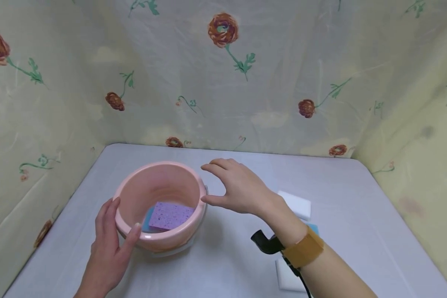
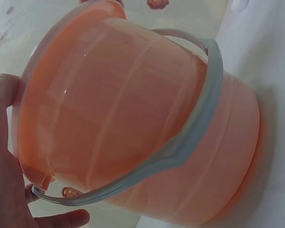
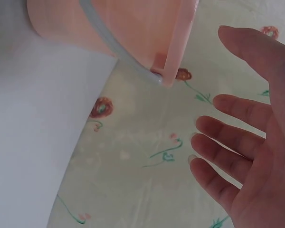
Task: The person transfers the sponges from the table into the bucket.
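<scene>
This looks like a screened-off tabletop recording booth: floral-print sheeting (image 1: 275,54) hangs behind and along both sides of a white, round-cornered table (image 1: 231,269), and a strapped-on black wrist camera (image 1: 264,243) trails a cable (image 1: 304,284). Whether home or lab surrounds it cannot be told.

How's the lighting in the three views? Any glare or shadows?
Head: brightest, soft shadow on the table beside the pink bucket, shine along the bucket's edge; left wrist: dimmer, small glints on the bucket's wall, left hand dark and cut by the frame; right wrist: also dim, right hand darker than the flowered backdrop.
</scene>
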`<action>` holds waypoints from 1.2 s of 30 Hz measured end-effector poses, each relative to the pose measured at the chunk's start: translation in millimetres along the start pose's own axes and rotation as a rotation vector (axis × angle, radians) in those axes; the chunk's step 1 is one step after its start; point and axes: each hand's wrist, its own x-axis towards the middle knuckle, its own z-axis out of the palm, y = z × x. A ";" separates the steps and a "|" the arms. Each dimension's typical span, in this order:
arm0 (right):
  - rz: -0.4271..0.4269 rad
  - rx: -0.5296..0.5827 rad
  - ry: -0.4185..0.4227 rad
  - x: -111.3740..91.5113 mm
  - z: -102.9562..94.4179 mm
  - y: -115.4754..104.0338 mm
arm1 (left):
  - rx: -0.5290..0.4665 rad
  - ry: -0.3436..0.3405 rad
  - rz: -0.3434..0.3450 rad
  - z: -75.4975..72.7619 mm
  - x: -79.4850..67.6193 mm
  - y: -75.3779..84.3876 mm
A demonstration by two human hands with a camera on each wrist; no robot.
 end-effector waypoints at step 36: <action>0.149 0.031 0.028 -45.5 8.5 34.7 | 0.019 -0.047 -0.045 0.5 0.9 0.8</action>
